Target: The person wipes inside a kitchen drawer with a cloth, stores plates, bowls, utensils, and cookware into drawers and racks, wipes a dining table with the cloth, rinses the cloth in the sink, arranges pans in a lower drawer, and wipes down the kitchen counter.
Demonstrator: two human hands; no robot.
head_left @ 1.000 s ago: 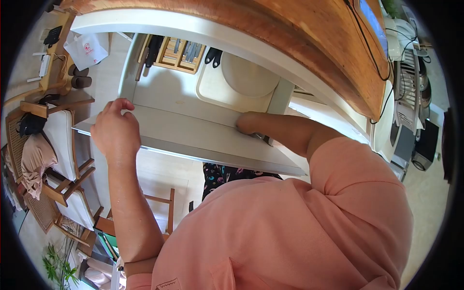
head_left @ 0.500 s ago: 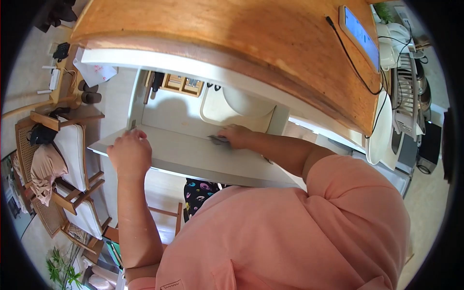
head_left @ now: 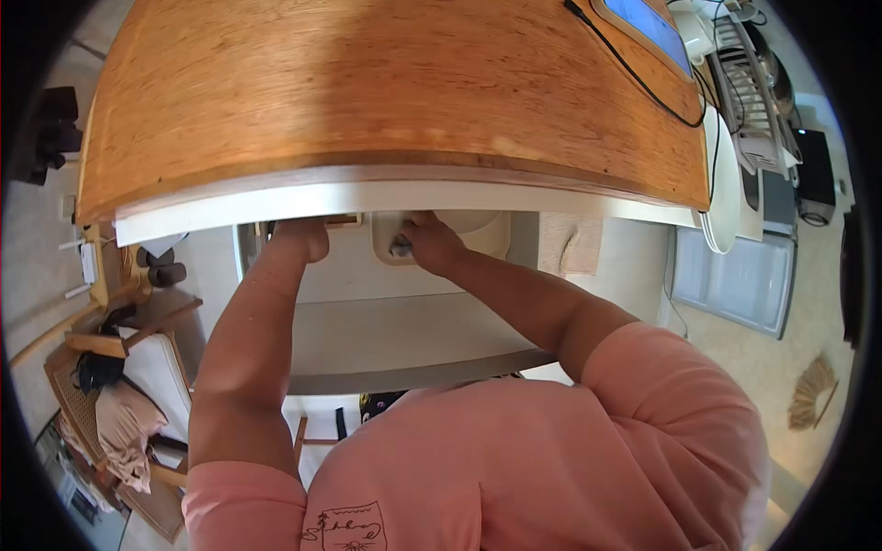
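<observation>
A pale drawer stands pulled out beneath the wooden countertop. Into it reaches my right hand, its fingers closed on a crumpled grey cloth. The cloth is over the near left part of a cream tray inside the drawer. My left hand is in the drawer's left part, by a wooden organizer. The counter edge hides its fingers, so I cannot see whether it holds anything.
The wooden countertop overhangs the drawer. On it lie a phone and a black cable. A dish rack and white plates stand at the right. A chair is at the left.
My left hand has moved from the drawer's front left corner deeper inside. My right hand has carried the cloth from the drawer's front further in, to the tray. The view has shifted.
</observation>
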